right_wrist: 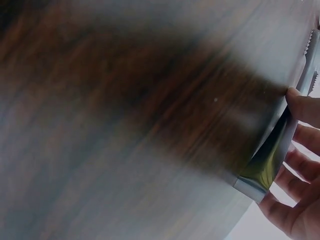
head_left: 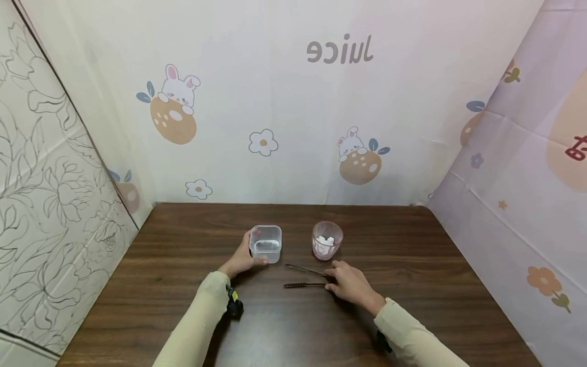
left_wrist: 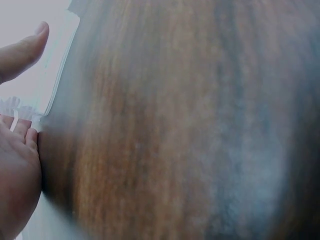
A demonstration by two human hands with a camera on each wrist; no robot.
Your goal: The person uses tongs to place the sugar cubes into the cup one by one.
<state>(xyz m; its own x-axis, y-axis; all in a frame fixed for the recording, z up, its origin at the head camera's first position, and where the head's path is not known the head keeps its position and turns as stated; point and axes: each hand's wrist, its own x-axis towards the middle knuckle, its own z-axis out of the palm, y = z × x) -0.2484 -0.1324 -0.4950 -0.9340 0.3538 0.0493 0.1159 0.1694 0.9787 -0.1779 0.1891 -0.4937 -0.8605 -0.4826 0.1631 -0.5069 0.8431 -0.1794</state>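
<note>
The left hand [head_left: 240,260] is wrapped round a clear square plastic container [head_left: 266,243], thumb at the near wall and fingers on its left side, steadying it on the dark wooden counter [head_left: 183,285]. In the left wrist view the thumb [left_wrist: 22,50] and palm bracket the container's pale wall [left_wrist: 55,75]. Something whitish lies in the container's bottom; what it is cannot be told.

At about three o'clock from the container, a little apart, stands a pinkish translucent cup [head_left: 327,240] holding white lumps, cubes of some kind.

The right hand [head_left: 350,283] lies on the counter at about five o'clock from the cup, fingers curled over the hinged end of a pair of metal tongs [head_left: 304,277]. The two arms of the tongs stretch toward nine o'clock, spread apart, tips free and resting on the wood. The right wrist view shows the fingers [right_wrist: 300,107] closing round the tongs' metal arm [right_wrist: 280,145], with serrated tips at the frame's upper right.

By the look of it, the step in hand is taking up the tongs while the container is braced. The next move would call for lifting the tongs off the counter, swinging the tips toward twelve o'clock over the cup, and squeezing gently on one white lump, since the cup is light and could tip.
</note>
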